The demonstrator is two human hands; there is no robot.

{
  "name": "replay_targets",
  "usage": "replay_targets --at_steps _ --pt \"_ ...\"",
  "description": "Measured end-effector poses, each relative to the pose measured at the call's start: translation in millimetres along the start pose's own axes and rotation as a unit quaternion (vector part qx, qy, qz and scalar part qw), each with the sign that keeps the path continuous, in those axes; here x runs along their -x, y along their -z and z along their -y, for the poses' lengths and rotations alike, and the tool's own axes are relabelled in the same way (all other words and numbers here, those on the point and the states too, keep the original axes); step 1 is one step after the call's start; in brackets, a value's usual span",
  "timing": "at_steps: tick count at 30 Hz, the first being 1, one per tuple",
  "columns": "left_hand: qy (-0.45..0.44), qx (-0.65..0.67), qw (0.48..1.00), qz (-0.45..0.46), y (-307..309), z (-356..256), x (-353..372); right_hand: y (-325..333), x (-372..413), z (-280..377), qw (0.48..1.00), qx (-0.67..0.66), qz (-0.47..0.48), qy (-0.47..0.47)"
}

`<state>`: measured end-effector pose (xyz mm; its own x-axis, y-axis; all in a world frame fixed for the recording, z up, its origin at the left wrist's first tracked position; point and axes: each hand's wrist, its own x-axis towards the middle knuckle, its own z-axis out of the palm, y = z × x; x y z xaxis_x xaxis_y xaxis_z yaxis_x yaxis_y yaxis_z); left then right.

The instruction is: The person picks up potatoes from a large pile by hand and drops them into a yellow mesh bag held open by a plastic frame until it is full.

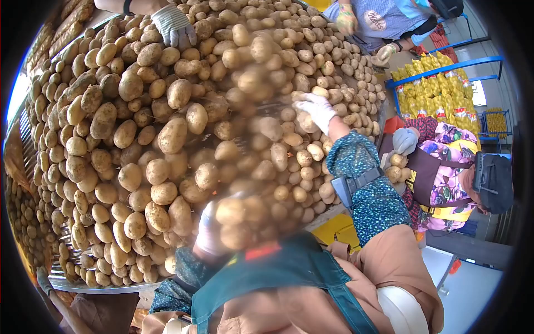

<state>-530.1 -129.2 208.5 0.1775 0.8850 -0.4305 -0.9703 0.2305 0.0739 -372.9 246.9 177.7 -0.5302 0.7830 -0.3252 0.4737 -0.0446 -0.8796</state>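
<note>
My right hand, in a white glove, reaches over the heap of potatoes with its fingers stretched out. Beneath its palm, and seemingly touching it, is a potato. Close to my apron, my left hand, also gloved in white, curls around the side of some potatoes. These look larger and nearer to me than the rest. A blurred patch on the lens and the potatoes themselves hide most of the left fingers. Potatoes of mixed sizes cover the sorting table in front of me.
Opposite, a co-worker's gloved hand touches the heap. Another person in a grey-blue apron works at the far right. A person in a flowered top holds potatoes nearby. Yellow net bags stand behind blue rails. The table's metal edge runs below left.
</note>
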Motion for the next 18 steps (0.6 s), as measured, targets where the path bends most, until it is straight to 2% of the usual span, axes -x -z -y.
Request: replay_targets --at_steps 1,3,4,5,7,9,11,14,17,18 --pt "-0.004 -0.016 1.0 -0.01 -1.1 -0.1 -1.0 -5.2 -8.7 -6.7 0.996 0.092 0.018 -0.011" --pt "-0.018 -0.001 0.999 -0.05 -6.4 1.8 -3.5 -21.7 -18.2 -10.2 0.992 0.121 0.029 0.022" --pt "-0.02 0.008 0.998 -0.055 -9.5 2.0 -2.7 -39.0 -31.8 -28.3 0.998 -0.003 0.045 0.039" --pt "-0.022 0.014 0.998 -0.06 -11.0 1.5 -2.0 -50.4 -18.1 7.7 0.997 0.04 0.052 0.045" --pt "-0.021 0.001 0.999 -0.039 -0.2 6.3 -6.8 -75.4 -26.5 13.3 0.963 0.24 -0.054 0.114" --pt "-0.025 0.012 1.0 0.006 -3.7 5.2 -4.6 -91.2 -47.0 11.7 0.959 0.261 -0.023 0.111" --pt "-0.023 -0.032 0.998 0.052 -14.9 0.0 -3.2 -99.7 -56.9 21.4 0.954 0.295 0.012 0.057" --pt "-0.018 0.005 0.999 0.051 -7.3 4.3 -0.8 -96.8 -47.2 65.6 0.916 0.388 0.054 -0.086" --pt "-0.031 0.014 0.999 0.015 -13.5 3.0 3.3 -93.8 -37.9 67.4 0.886 0.454 0.072 -0.056" --pt "-0.036 0.012 0.999 -0.004 -17.5 1.6 7.6 -91.4 -30.7 58.0 0.898 0.438 0.042 -0.006"
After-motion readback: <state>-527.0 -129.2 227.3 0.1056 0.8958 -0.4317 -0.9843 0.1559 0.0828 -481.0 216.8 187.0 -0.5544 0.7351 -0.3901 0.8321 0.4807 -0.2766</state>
